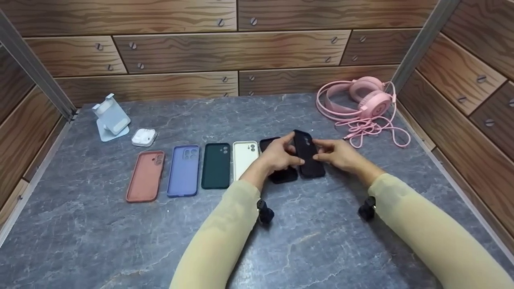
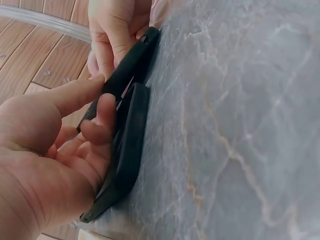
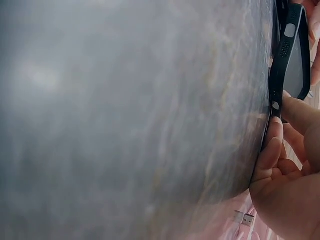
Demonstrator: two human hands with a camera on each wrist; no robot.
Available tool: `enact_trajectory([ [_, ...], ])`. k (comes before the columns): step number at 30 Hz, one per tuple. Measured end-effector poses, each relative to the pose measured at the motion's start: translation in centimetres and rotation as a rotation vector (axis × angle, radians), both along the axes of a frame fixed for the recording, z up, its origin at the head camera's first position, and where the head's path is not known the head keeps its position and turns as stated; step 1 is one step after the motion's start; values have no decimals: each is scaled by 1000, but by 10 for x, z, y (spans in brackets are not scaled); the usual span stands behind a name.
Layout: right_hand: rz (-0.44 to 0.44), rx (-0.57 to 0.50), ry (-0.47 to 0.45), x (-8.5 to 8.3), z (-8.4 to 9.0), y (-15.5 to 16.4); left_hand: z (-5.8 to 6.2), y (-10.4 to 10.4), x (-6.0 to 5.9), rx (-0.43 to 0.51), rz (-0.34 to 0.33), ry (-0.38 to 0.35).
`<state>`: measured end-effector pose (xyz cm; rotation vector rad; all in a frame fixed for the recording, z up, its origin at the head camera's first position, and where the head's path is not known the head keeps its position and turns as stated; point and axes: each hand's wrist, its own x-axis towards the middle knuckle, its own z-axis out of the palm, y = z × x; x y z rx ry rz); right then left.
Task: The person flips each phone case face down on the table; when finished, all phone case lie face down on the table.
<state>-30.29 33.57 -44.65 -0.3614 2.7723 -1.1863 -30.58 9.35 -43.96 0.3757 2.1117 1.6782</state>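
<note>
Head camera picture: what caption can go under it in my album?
Both hands, left hand and right hand, hold a black phone case above a gray table.

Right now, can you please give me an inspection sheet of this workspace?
Surface: grey marbled table.
Job's things: black case, held by both hands; second black case flat beside it, under the left hand.
Clutter: pink case, blue case, green case, white case in a row; phone stand; earbud box.
Grippers: left hand and right hand grip the black case.
Cables: pink headset, cord loose.
Surroundings: wood-pattern walls.
</note>
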Motion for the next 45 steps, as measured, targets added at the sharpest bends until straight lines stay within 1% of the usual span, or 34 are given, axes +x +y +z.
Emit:
enact_trajectory([
  [4,3,-12,-6,0,0,0,1,2,2,14,5,39],
  [8,0,-3,-9,0,1,0,-1,4,5,77,20,57],
  [13,-6,27,25,2,3,-1,-4,6,9,156,60,25],
  [16,-32,49,67,4,4,-3,-4,7,12,177,81,11],
  [19,-50,46,83,6,7,-6,-4,8,14,197,96,7],
  [21,-37,3,52,7,10,-9,-3,9,15,209,102,7],
  [25,-3,-170,-94,9,15,-13,-3,8,16,227,100,2],
  [29,-9,-343,-236,11,22,-15,-2,7,18,234,96,2],
  [32,-14,-416,-306,13,27,-16,-1,7,19,241,101,5],
  [35,-17,-442,-342,14,30,-17,-1,8,20,249,102,10],
  [41,-27,-442,-363,16,33,-19,-1,10,22,267,74,2],
  [45,-31,-456,-369,18,36,-20,-1,10,23,250,55,-5],
])
